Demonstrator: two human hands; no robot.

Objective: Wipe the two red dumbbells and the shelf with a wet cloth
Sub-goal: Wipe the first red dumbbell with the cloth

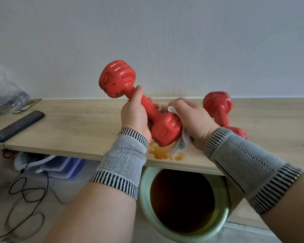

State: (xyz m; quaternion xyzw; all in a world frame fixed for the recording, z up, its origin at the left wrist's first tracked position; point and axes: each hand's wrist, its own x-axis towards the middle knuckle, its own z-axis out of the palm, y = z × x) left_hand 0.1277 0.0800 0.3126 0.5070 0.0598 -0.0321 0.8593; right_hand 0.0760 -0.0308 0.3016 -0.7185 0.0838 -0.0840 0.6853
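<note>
— While you stand at that end, what lies farthest left on the shelf [74, 123]?

— One crumpled clear plastic bag [3, 92] with dark things inside that I cannot make out, and just beside it one flat black remote [18, 126] lying slantwise on the pale wood-grain board. Beneath the board sit some clear plastic tubs [63, 166], stacked, and a thin black cable [27, 188] loops on the floor.

— And the dumbbells?

— Two, both red and glossy with ribbed, rounded ends. The first dumbbell [139, 102] is held up tilted over the board; the left hand [134, 114] curls round its handle, thumb along the bar. The right hand [193, 118] presses one white cloth [183, 137] round its near end, fingers wrapped over the fabric. Each wrist wears a grey knitted band with black stripes.

— Anything under it?

— An amber puddle [163, 153], beaded in droplets, near the board's front edge, right beneath that end.

— The other one?

— The second dumbbell [219, 111] rests on the board to the right, partly hidden behind the right hand.

— Any vessel?

— One round pale-green pot [146, 199], smooth-walled, below the shelf edge, holding dark brown liquid.
</note>
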